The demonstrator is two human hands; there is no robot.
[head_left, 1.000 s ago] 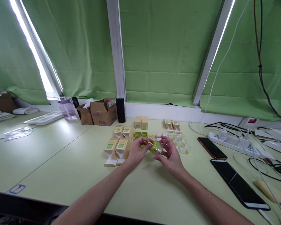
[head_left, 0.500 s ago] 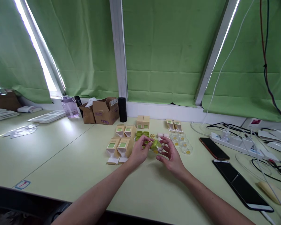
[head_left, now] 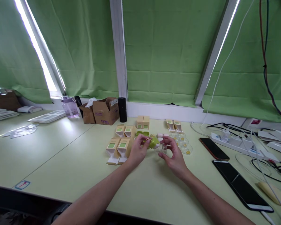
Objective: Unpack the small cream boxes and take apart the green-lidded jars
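My left hand [head_left: 138, 150] pinches a small green plastic case [head_left: 154, 142] by its yellowish loop, a white part showing at its right side. Close beside it, the fingers of my right hand [head_left: 174, 156] are closed around a clear plastic cover [head_left: 161, 148], which looks apart from the case. Behind my left hand stand more green cases [head_left: 142, 133], partly hidden. Small yellow pieces [head_left: 152, 135] and pale pink pieces [head_left: 162, 135] lie behind my hands. Clear round covers with yellow spots [head_left: 186, 148] rest to the right.
Open-ended tan boxes [head_left: 123, 147] stand left of my hands, with two closed boxes [head_left: 142, 122] behind and two more open boxes [head_left: 174, 125] back right. Phones [head_left: 241, 182] and a cabled power strip [head_left: 239, 143] lie right. A cardboard carton [head_left: 105, 112] and black cylinder [head_left: 122, 109] stand at back.
The clear cover has come away from the green case. My left hand has shifted the case slightly left and up, while the cover stays in my right hand.
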